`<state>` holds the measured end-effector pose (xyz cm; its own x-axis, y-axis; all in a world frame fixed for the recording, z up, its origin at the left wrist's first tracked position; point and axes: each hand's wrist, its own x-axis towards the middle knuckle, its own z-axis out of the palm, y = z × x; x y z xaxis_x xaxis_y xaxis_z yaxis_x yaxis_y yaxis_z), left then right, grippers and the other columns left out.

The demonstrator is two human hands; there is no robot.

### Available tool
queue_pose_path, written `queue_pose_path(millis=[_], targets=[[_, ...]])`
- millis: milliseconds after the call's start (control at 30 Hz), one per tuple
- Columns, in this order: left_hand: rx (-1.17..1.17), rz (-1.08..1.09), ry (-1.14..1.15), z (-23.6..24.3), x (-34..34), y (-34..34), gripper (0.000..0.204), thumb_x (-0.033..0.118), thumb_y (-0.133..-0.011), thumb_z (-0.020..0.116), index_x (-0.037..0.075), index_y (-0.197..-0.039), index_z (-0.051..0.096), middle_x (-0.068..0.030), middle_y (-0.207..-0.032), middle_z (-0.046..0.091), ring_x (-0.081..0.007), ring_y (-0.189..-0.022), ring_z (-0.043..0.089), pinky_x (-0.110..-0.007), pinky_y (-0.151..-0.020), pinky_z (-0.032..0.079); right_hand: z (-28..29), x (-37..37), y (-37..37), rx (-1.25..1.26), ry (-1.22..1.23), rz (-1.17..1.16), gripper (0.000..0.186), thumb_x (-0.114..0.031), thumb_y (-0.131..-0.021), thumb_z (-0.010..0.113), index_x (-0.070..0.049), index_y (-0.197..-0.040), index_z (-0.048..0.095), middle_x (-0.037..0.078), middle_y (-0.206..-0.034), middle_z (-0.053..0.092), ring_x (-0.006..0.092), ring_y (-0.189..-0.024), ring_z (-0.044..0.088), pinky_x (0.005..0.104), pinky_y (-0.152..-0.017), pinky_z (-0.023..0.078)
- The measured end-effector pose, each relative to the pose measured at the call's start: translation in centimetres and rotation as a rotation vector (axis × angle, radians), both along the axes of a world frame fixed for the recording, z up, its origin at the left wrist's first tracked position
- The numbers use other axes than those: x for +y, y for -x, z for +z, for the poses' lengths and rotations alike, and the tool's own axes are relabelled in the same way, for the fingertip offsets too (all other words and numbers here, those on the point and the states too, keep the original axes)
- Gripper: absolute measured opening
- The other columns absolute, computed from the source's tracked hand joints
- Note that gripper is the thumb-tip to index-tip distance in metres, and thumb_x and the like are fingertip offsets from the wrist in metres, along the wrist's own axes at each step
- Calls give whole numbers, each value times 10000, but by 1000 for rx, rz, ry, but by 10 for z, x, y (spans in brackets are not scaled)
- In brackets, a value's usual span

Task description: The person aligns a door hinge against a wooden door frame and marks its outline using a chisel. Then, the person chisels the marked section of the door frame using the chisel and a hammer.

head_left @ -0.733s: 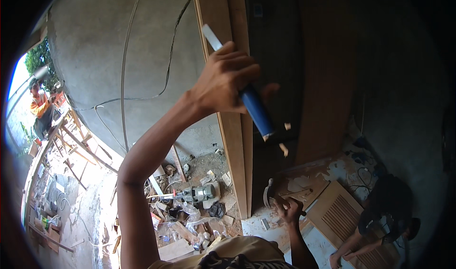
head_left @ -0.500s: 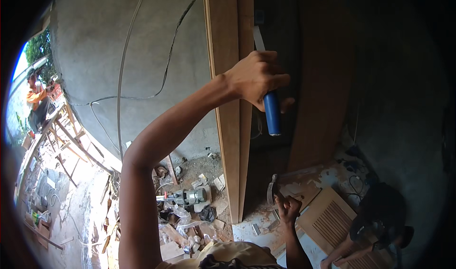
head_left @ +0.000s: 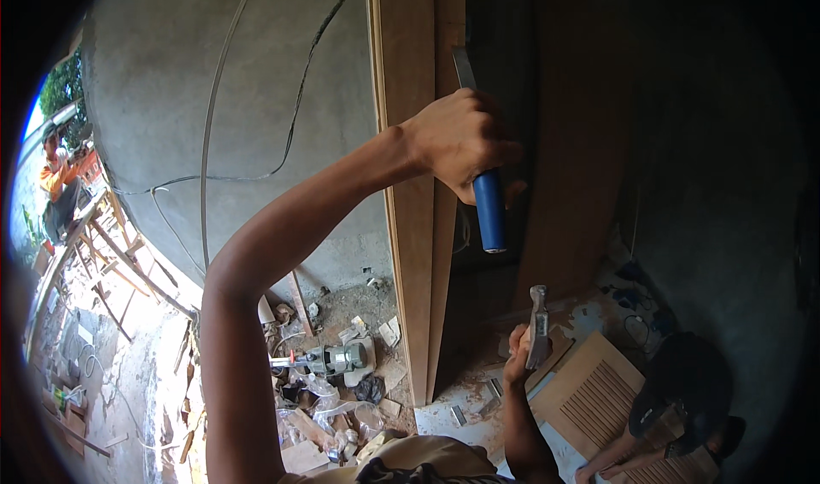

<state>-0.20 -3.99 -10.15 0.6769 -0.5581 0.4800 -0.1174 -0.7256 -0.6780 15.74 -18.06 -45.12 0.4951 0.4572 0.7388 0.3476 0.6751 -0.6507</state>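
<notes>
My left hand [head_left: 468, 142] is raised and closed around a chisel. The chisel's blue handle [head_left: 490, 215] points down out of the fist. Its flat metal blade [head_left: 463, 67] reaches up to the edge of a tall wooden door frame [head_left: 408, 193], and seems to touch it. Lower and to the right, my right hand [head_left: 516, 354] grips a hammer. The metal hammer head [head_left: 538, 328] stands beside the fist, apart from the chisel; most of the hammer's handle is hidden.
A grey-green power tool [head_left: 337, 359] lies among rubble and plastic below the plastered wall [head_left: 162, 74]. Cables hang along the wall. A louvred wooden panel [head_left: 589, 394] lies at lower right, beside a crouching person [head_left: 683, 381]. Another person [head_left: 60, 181] is outside at far left.
The hammer has swung to the right and turned, its head now more upright beside my right hand. My left hand and the chisel stay nearly in place at the frame.
</notes>
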Motion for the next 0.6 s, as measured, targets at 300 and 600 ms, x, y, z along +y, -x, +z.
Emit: queue_pose_path(millis=[300,600], targets=[[38,-55,-45,-5,4,-8,371,340,-765,738,118,-561,521,-11,-456,466,-228,-415,485,-337,-452,432,72,55,43,90,-569,172,597,-641,-1007,325,-62,-930,449,16,-691,360,123,-598,318,262,-555,279],[26,-79,-80,-2,5,-14,330,298,-767,736,115,-576,538,-14,-468,480,-220,-427,518,-342,-461,450,77,83,30,-38,-799,258,691,-735,-958,277,-70,-870,442,8,-719,368,140,-628,353,278,-621,341]])
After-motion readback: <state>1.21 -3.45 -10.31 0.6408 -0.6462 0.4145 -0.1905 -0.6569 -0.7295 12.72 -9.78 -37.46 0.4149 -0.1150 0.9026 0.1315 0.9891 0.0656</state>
